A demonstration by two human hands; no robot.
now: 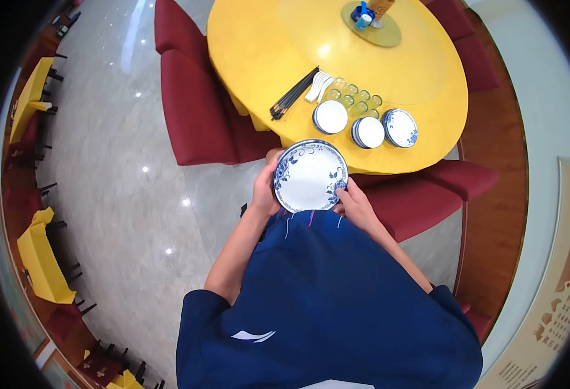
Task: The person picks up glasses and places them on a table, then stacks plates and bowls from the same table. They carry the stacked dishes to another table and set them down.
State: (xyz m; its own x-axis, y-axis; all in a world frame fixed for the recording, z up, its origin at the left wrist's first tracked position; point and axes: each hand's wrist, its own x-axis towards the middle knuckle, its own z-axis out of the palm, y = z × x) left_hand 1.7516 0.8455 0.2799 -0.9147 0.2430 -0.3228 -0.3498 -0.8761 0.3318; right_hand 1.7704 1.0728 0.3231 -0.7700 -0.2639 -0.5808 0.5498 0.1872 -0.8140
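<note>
Gripping a blue-and-white plate (310, 176) by its rims, the left hand (265, 190) and right hand (354, 201) hold it just off the near edge of the yellow surface (278, 45), where stacked dishes (367, 129), chopsticks (292, 95) and spoons (319, 85) lie.

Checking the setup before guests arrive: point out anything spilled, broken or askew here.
Nothing stands out. Both hands, left hand and right hand, hold the blue-patterned plate level and intact. On the yellow table, the chopsticks, spoons and stacked dishes lie grouped, with no visible spill.
</note>
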